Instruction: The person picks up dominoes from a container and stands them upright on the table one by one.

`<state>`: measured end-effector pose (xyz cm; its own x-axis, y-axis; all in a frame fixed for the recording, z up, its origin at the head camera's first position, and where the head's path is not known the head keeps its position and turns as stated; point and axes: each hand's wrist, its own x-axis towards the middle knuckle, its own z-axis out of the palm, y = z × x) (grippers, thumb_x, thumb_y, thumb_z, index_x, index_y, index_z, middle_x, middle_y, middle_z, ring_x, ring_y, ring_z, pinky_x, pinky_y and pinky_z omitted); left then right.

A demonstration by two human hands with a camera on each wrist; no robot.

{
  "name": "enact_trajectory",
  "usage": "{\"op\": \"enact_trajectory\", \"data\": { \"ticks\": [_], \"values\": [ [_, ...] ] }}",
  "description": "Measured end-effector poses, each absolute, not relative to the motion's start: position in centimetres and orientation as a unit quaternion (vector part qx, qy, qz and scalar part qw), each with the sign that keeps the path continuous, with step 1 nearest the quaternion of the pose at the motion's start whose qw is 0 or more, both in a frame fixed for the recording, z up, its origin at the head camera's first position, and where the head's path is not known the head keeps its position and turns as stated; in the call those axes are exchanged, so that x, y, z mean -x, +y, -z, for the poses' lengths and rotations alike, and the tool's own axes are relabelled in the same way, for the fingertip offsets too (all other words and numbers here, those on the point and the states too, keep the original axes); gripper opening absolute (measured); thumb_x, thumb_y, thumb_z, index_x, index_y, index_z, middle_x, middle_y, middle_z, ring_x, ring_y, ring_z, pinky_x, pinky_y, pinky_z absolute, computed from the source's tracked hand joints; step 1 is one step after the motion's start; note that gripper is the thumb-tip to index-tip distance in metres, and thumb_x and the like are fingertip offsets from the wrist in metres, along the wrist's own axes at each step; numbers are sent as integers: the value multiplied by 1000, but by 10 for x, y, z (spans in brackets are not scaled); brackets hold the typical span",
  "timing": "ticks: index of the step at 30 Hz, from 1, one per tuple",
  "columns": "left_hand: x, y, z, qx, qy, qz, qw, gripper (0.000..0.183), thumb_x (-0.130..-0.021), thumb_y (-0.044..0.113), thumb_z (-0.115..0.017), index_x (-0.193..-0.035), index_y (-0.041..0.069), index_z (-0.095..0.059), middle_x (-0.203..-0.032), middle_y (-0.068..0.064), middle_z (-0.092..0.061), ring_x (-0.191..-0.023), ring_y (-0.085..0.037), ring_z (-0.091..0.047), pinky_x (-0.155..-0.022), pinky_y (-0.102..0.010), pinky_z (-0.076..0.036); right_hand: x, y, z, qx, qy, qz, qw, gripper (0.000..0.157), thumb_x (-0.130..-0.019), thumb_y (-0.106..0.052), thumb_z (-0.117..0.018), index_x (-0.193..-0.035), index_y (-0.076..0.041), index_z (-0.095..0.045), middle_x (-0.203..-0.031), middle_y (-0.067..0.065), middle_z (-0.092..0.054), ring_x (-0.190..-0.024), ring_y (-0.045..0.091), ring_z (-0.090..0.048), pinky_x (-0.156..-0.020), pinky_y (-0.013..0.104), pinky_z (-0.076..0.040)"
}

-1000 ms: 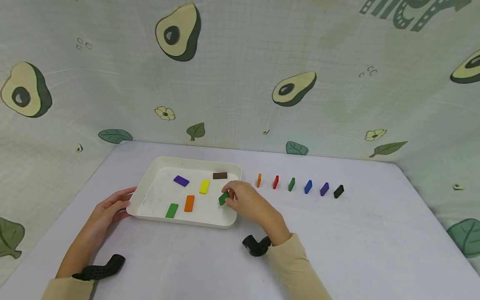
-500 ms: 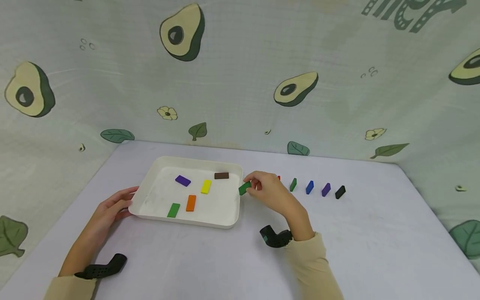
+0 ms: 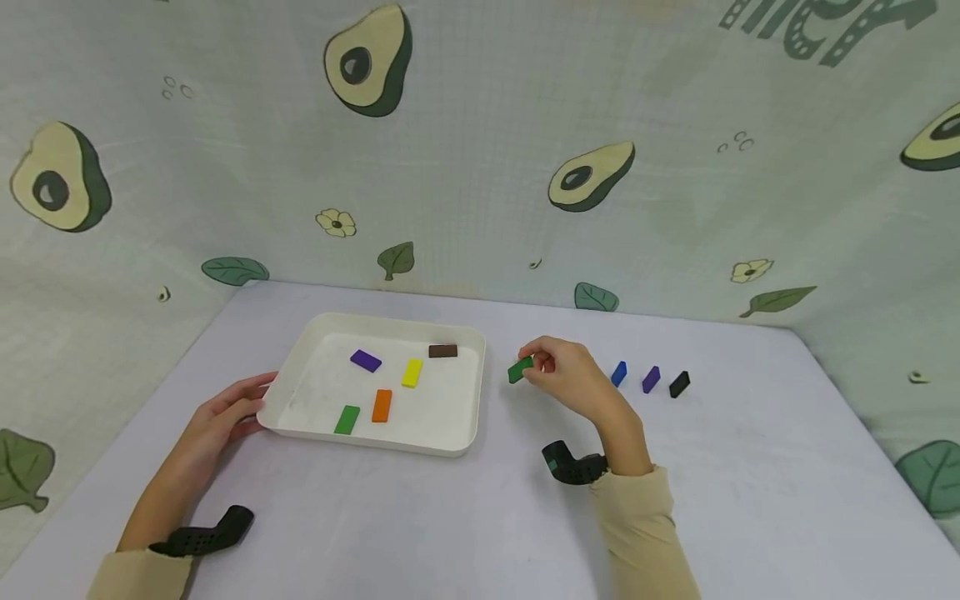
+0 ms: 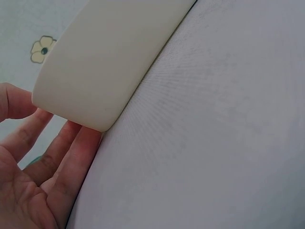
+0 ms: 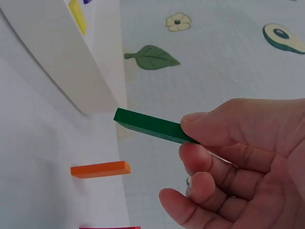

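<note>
Between thumb and fingertips my right hand [image 3: 566,372] pinches a green domino [image 3: 520,370], held up just right of the tray. In the right wrist view it points out to the left, close to a standing orange domino [image 5: 101,170]. The fingers of my left hand [image 3: 217,421] rest against the left end of the white tray [image 3: 315,423]. Inside the tray lie flat dominoes: purple [image 3: 365,361], yellow [image 3: 412,373], brown [image 3: 442,351], orange [image 3: 381,406] and light green [image 3: 347,420].
Blue [image 3: 618,373], purple [image 3: 651,380] and black [image 3: 679,384] dominoes stand spaced in a row right of my right hand. A red domino edge [image 5: 109,227] shows low in the right wrist view. A patterned cloth [image 3: 480,242] hangs behind the white table [image 3: 360,517].
My right hand has lifted the green domino out of the tray and carried it rightward past the rim. It now hides part of the standing row. The left hand stays at the tray.
</note>
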<state>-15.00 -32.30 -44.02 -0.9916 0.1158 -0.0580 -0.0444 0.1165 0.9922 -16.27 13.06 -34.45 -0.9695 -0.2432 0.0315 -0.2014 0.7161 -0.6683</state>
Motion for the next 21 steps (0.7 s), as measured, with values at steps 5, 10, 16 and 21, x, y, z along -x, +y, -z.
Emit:
{"op": "enact_trajectory", "data": {
  "ticks": [5, 10, 16, 21],
  "values": [
    [151, -324, 440, -22, 744, -665, 61, 39, -96, 24, -52, -134, 15, -49, -112, 27, -57, -90, 3, -60, -72, -14, -51, 165, 136, 349, 106, 930, 348, 40, 21, -86, -10, -62, -106, -4, -63, -80, 4, -52, -76, 17, -47, -62, 26, -39],
    [150, -324, 441, -26, 747, -662, 60, 38, -96, 24, -51, -133, 16, -50, -113, 27, -57, -91, 5, -59, -72, -13, -50, 167, 138, 354, 99, 930, 348, 67, 20, -86, -9, -62, -105, -2, -63, -78, 4, -51, -74, 17, -46, -61, 27, -38],
    [150, -323, 441, -32, 736, -674, 60, 38, -96, 22, -51, -133, 15, -50, -113, 25, -58, -91, 4, -60, -73, -13, -50, 171, 139, 362, 87, 932, 340, 85, 19, -85, -8, -61, -103, -2, -63, -79, 5, -52, -74, 17, -46, -62, 27, -38],
    [150, -323, 440, -30, 737, -672, 62, 38, -96, 22, -51, -133, 15, -50, -113, 25, -58, -92, 4, -60, -73, -13, -51, 174, 136, 368, 81, 939, 320, 97, 19, -85, -7, -63, -103, -1, -63, -79, 5, -51, -75, 17, -46, -62, 26, -38]
  ]
}}
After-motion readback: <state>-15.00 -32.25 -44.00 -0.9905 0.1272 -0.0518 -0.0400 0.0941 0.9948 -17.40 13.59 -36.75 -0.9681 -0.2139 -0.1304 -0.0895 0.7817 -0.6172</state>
